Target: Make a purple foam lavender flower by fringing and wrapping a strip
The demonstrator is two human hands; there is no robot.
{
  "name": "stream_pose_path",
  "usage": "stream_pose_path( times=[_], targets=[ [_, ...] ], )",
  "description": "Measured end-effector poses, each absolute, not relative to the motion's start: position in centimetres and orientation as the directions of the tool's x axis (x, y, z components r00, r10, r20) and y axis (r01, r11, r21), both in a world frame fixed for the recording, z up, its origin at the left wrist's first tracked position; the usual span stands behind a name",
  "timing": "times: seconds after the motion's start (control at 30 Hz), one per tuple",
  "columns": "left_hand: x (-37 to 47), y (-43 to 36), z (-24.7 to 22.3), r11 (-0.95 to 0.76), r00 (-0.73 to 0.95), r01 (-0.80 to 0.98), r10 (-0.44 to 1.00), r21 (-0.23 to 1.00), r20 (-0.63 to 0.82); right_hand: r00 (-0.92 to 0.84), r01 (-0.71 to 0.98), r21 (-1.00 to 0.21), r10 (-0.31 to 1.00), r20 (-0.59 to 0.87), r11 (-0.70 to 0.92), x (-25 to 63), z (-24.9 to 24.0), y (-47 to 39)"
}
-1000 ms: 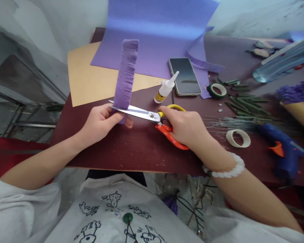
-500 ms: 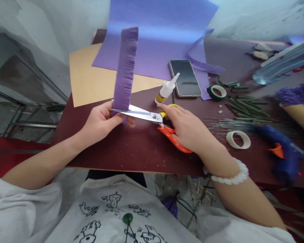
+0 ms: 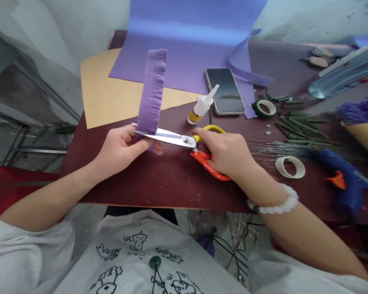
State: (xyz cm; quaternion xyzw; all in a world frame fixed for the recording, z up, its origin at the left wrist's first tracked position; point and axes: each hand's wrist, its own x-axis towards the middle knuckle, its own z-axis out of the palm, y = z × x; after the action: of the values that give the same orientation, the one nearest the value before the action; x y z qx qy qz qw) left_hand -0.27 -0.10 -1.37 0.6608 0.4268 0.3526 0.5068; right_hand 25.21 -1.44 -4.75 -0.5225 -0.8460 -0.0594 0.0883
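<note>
A purple strip [image 3: 152, 92] with a row of cuts along its right edge stands up from my left hand [image 3: 120, 148], which pinches its lower end between thumb and fingers. My right hand [image 3: 225, 150] is wrapped round the scissors [image 3: 184, 140], which have one yellow and one red handle. The blades point left and lie across the lower part of the strip, close to my left thumb. Behind the scissors a small white glue bottle [image 3: 200, 109] stands upright beside a phone [image 3: 225, 92].
Large purple sheet [image 3: 184, 53] and tan sheet [image 3: 101, 90] lie at the back. On the right are green tape [image 3: 264, 108], green sticks [image 3: 300, 126], wires [image 3: 276, 150], white tape [image 3: 290, 167], a blue glue gun [image 3: 352, 183] and a clear bottle [image 3: 340, 77].
The top of the purple strip has dropped lower in view. The scissor blades are closer together, and the yellow handle shows more beside my right hand.
</note>
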Motion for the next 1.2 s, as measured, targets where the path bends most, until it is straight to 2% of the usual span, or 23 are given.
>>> stream_pose_path(
  times=[0.2, 0.37, 0.5, 0.97, 1.2],
  targets=[
    [-0.58, -0.08, -1.2, -0.199, 0.387, 0.285, 0.919, 0.938, 0.078, -0.434, 0.891, -0.035, 0.87, 0.233, 0.454, 25.41, -4.62, -1.84],
    [-0.61, -0.18, -1.05, -0.221, 0.416, 0.215, 0.902, 0.951, 0.116, -0.493, 0.838, -0.129, 0.837, 0.238, 0.53, 25.41, -4.53, -1.9],
    [-0.41, -0.24, -0.9, -0.189, 0.394, 0.222, 0.915, 0.957, 0.089, -0.5, 0.826, -0.16, 0.833, 0.236, 0.541, 25.47, -4.87, -1.6],
    [-0.39, 0.08, -1.29, -0.1, 0.433, 0.183, 0.902, 0.978, 0.012, -0.409, 0.909, -0.004, 0.893, 0.188, 0.417, 24.95, -4.57, -1.92],
    [-0.39, 0.1, -1.1, -0.099, 0.443, 0.195, 0.896, 0.976, 0.003, -0.432, 0.896, -0.003, 0.873, 0.225, 0.444, 25.29, -4.54, -2.05]
  ],
)
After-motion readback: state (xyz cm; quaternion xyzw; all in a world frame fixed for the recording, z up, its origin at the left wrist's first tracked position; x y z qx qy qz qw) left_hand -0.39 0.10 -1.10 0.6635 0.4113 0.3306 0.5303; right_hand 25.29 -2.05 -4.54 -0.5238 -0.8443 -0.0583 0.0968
